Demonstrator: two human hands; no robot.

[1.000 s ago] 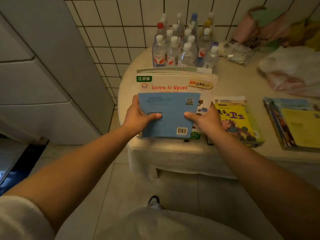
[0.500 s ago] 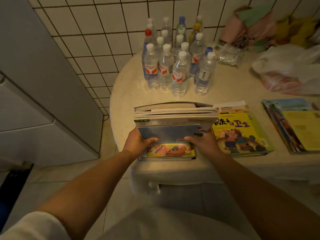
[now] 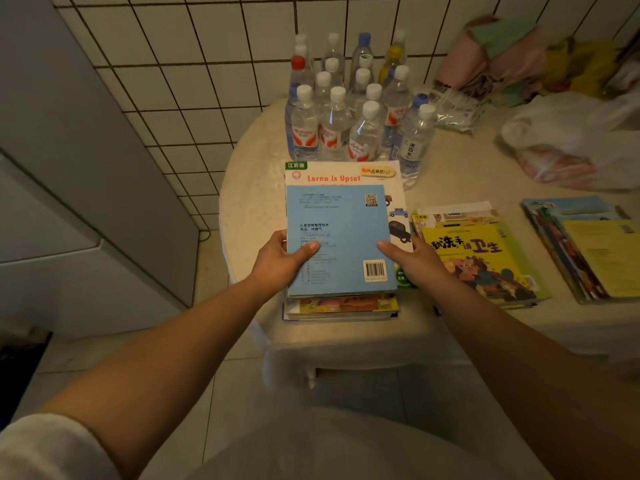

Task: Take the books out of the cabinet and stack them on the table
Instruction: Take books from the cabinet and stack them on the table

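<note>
Spreading across the right and centre of the view, the round pale table [image 3: 249,209] stands against a tiled wall [image 3: 194,81], with a grey cabinet [image 3: 69,174] well off to its left. At the table's near edge lies a stack of books [image 3: 341,306], and both hands hold the upper books of that stack from opposite sides. The left hand [image 3: 280,261] grips the left edge, thumb lying on the cover of the blue book [image 3: 337,237] on top; the right hand [image 3: 415,263] grips the right edge, thumb likewise on the blue cover, fingers hidden beneath. Under the blue book, a white book titled "Lorna Is Upset" [image 3: 334,177] juts out toward the wall. Just beside the right hand lies a yellow book [image 3: 485,261] atop another small pile. Behind the stack stands a cluster of water bottles [image 3: 346,109].
</note>
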